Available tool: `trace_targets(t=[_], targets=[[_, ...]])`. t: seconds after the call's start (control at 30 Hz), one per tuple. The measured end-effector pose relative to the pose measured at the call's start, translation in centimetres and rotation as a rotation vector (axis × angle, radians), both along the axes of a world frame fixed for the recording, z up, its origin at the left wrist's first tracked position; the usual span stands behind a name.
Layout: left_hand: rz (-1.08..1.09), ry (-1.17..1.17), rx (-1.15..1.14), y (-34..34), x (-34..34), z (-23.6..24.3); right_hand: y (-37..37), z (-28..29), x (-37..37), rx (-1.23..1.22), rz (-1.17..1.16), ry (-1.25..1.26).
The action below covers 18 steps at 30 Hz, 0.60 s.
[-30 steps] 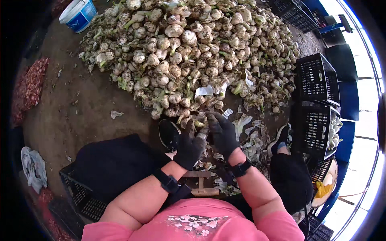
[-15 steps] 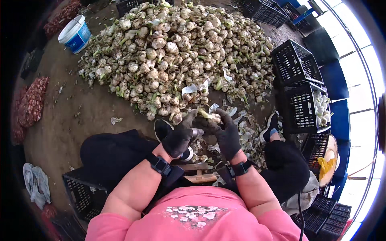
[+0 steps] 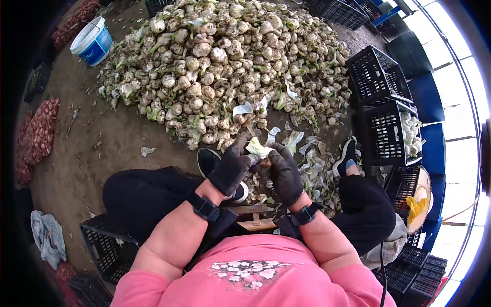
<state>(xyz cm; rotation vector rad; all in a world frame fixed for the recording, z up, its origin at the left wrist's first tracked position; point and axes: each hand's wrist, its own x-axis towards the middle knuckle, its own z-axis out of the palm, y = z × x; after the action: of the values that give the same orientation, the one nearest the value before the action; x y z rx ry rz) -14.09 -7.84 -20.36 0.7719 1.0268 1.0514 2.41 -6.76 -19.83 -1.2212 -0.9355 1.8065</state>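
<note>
In dark gloves, my left hand [image 3: 230, 165] and my right hand [image 3: 285, 174] close round a garlic bulb [image 3: 258, 149] between them, with a pale green, loosened layer standing out from it. The bulb's lower part is partly hidden by my fingers. Just beyond my hands lies a large heap of dirty garlic bulbs [image 3: 215, 71] with green stalk stubs. Pale peeled skins [image 3: 314, 179] are scattered on the dirt floor [image 3: 76, 169] beneath and right of my hands, between my shoes.
Black crates stand at right [image 3: 378, 77], one holding white bulbs [image 3: 410, 133], and at lower left [image 3: 107, 248]. A white-blue bucket [image 3: 92, 46], reddish mesh sacks [image 3: 38, 135] and a grey plastic bag [image 3: 48, 238] lie leftward. Low wood [image 3: 255, 224] sits between my legs.
My hands have drawn closer round the bulb and turned it; its pale green layer now stands out more. The view has shifted, bringing more of the surrounding crates and sacks into sight.
</note>
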Motion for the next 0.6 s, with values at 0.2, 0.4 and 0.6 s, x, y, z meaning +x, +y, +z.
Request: trace_targets(t=[0.2,0.4,0.6], targets=[[-0.122,-0.026,0.221,-0.3,0.6,0.8,0.9,-1.5,-0.1,0.016,0.028,0.143],[-0.192,-0.515,-0.152,-0.8,0.1,1.7,1.0,-0.6,0.9,-0.377,0.042,0.508],[-0.114,0.423,0.412,-0.9,0.7,-2.9,-0.1,2.3,1.8,-0.486,-0.013,0.419]])
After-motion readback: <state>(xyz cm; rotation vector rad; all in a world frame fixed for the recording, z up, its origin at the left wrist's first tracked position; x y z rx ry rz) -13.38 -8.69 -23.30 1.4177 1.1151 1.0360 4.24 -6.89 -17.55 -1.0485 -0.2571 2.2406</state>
